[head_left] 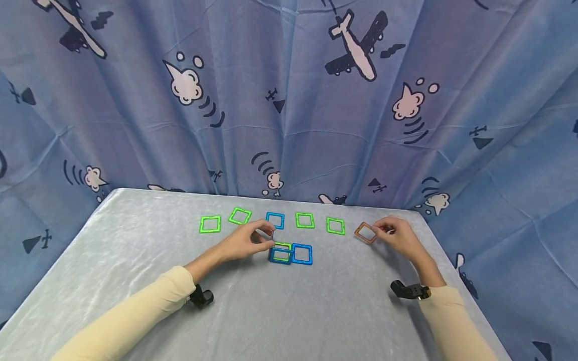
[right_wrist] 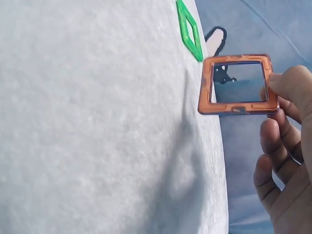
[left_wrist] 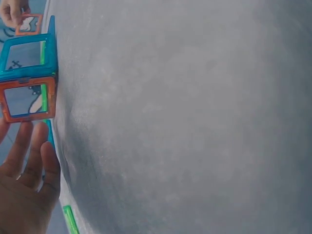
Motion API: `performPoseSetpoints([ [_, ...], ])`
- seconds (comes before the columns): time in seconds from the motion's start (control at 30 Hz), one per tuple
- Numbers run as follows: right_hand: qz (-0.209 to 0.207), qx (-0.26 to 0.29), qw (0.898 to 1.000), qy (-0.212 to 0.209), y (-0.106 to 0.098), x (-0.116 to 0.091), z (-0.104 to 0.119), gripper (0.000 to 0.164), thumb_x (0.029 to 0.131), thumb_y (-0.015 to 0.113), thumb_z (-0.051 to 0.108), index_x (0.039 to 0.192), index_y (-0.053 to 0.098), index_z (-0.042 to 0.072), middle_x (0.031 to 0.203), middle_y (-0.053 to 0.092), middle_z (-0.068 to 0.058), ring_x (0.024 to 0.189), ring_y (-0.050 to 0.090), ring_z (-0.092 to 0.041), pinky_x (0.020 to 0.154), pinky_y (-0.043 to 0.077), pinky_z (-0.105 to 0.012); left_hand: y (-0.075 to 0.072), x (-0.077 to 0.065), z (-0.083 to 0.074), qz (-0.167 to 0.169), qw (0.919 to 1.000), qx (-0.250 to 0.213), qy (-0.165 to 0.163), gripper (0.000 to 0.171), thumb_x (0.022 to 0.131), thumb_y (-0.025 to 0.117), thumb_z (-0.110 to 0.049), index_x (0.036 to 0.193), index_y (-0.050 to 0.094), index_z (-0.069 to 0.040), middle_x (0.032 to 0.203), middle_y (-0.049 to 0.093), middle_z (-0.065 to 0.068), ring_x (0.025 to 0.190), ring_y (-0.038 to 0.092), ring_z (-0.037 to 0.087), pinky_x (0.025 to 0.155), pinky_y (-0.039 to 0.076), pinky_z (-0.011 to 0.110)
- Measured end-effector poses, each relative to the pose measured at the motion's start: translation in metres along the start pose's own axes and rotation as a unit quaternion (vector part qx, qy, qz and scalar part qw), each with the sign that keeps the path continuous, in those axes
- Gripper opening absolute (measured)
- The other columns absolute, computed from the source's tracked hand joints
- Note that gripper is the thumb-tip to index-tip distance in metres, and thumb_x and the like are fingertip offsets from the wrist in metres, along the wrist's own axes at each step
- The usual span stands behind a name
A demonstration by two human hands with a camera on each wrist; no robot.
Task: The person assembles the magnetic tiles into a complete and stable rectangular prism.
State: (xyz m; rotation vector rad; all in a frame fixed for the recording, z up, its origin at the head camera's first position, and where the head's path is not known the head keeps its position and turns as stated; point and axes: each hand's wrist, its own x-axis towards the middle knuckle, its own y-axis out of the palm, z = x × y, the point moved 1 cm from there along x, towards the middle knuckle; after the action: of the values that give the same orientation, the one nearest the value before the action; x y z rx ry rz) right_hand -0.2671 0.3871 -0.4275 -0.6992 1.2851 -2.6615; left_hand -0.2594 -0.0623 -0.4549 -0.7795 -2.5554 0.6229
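My left hand [head_left: 246,239] steadies an upright orange magnetic tile [left_wrist: 29,118] between thumb and fingers, on the left side of a small structure. There, a blue magnetic tile [left_wrist: 24,75] stands at an angle to the orange one. A green tile [head_left: 283,245] shows within the structure, and another blue tile [head_left: 302,244] adjoins its right side. Off to the right, my right hand [head_left: 399,236] pinches a second orange magnetic tile [right_wrist: 239,108] by one edge, raised above the table. All are square frames with see-through middles.
Behind the structure, a loose row holds a blue tile [head_left: 275,214] and several green tiles, among them one at far left [head_left: 210,231] and one at right [head_left: 335,232]. The grey-covered table [head_left: 316,311] ends at a blue patterned curtain [head_left: 289,125].
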Motion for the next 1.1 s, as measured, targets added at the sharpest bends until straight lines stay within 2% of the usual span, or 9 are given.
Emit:
performPoseSetpoints([
  [0.33,0.044,0.038,0.998,-0.024,0.01,0.005,0.024,0.004,0.094,0.072,0.001,0.097,0.075,0.002,0.086,0.068,0.001,0.074,0.059,-0.014,0.063,0.048,-0.027,-0.001,-0.002,-0.001,-0.001,1.0,0.006,-0.005,0.04,0.097,0.073,-0.023,0.128,0.061,-0.001,0.118,0.067,0.013,0.092,0.069,0.017,0.084,0.056,0.038],
  [0.5,0.066,0.056,0.996,-0.036,0.017,0.009,0.044,0.004,0.094,0.072,0.001,0.097,0.075,0.002,0.087,0.069,-0.004,0.071,0.061,-0.015,0.061,0.05,-0.027,-0.002,-0.002,0.0,-0.001,1.0,0.003,-0.002,0.041,0.097,0.073,-0.023,0.129,0.061,0.0,0.119,0.067,0.016,0.093,0.069,0.019,0.085,0.056,0.04],
  [0.67,0.081,0.074,0.993,-0.048,0.025,0.011,0.057,0.005,0.094,0.073,0.003,0.098,0.076,0.004,0.092,0.072,-0.007,0.076,0.065,-0.015,0.066,0.054,-0.027,-0.001,-0.002,0.001,0.001,1.0,0.005,0.0,0.041,0.097,0.073,-0.023,0.129,0.061,-0.001,0.119,0.067,0.015,0.093,0.069,0.018,0.084,0.056,0.04],
  [0.93,0.099,0.084,0.988,-0.087,0.037,0.014,0.069,0.009,0.094,0.073,0.002,0.099,0.077,0.008,0.093,0.07,0.001,0.077,0.063,-0.014,0.068,0.055,-0.029,-0.001,-0.001,0.003,0.001,1.0,0.006,-0.001,0.041,0.098,0.072,-0.023,0.13,0.06,-0.001,0.12,0.067,0.016,0.093,0.069,0.017,0.085,0.056,0.04],
  [1.1,0.106,0.098,0.985,-0.089,0.042,0.015,0.076,0.01,0.092,0.074,0.0,0.1,0.077,0.007,0.092,0.069,0.004,0.077,0.064,-0.015,0.069,0.055,-0.03,-0.001,-0.002,0.001,-0.001,1.0,0.004,-0.003,0.04,0.098,0.072,-0.023,0.13,0.061,-0.001,0.119,0.067,0.017,0.093,0.069,0.018,0.086,0.055,0.042],
])
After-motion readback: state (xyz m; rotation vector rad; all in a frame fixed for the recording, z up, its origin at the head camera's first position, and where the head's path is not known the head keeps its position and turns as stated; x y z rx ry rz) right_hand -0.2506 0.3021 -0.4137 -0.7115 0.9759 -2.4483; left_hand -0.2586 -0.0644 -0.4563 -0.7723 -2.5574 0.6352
